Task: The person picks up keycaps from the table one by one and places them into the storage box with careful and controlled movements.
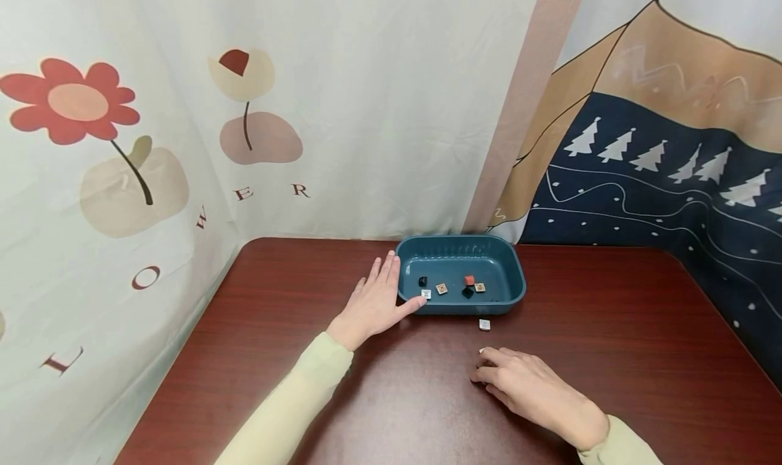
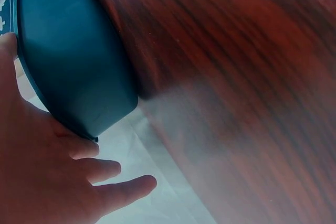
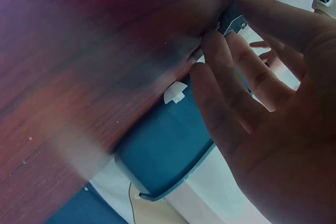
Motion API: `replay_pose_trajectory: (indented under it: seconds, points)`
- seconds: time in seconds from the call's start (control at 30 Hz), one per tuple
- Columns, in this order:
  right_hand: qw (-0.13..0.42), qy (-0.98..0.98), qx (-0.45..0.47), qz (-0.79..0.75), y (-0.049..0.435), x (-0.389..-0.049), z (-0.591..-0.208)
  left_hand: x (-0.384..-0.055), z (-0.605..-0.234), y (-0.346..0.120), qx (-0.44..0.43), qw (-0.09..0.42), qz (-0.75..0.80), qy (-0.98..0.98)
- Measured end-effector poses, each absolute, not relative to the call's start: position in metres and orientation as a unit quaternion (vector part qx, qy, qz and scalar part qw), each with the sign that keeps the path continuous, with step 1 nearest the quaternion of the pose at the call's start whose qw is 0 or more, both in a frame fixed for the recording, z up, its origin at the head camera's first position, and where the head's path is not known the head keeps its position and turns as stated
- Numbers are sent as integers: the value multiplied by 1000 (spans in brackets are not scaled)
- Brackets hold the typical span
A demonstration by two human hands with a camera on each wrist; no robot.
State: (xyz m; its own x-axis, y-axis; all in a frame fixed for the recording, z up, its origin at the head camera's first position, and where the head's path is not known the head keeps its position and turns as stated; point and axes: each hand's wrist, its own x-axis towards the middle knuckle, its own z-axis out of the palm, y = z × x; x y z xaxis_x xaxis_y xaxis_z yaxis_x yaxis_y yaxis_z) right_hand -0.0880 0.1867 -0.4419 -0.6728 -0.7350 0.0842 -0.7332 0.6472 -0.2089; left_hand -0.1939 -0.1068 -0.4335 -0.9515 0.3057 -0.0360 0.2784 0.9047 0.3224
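Observation:
A blue-green rectangular basin [image 1: 459, 309] stands near the table's back edge. Inside lie several small square pieces, among them a red cube [image 1: 469, 280], a black piece [image 1: 423, 282] and a tan piece [image 1: 442, 288]. My left hand [image 1: 374, 305] rests against the basin's left end, fingers straight and thumb over the front rim. In front of the basin lies a white square piece [image 1: 485, 324]. Nearer to me, my right hand [image 1: 531, 387] pinches a small dark square piece [image 3: 231, 20] between thumb and fingers; the head view mostly hides it.
The reddish-brown wooden table [image 1: 263, 356] reaches back to a pale curtain [image 1: 379, 112] with printed flowers. At the right hangs dark blue cloth [image 1: 611, 200] printed with white trees, close along the table's side.

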Motion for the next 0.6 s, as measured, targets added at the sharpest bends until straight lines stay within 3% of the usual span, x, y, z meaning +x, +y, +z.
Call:
replay_pose_trajectory:
  seconds: [0.17,0.4,0.6]
  points:
    - [-29,902,-415,-112,186,-88,-444,-194,-434,-107,150,43,160,975]
    - [2,910,-390,-139,187,-90,-438,-194,-435,-107,150,39,165,974]
    - [-37,904,-385,-180,191,-92,-434,-194,-434,-106,151,40,168,973]
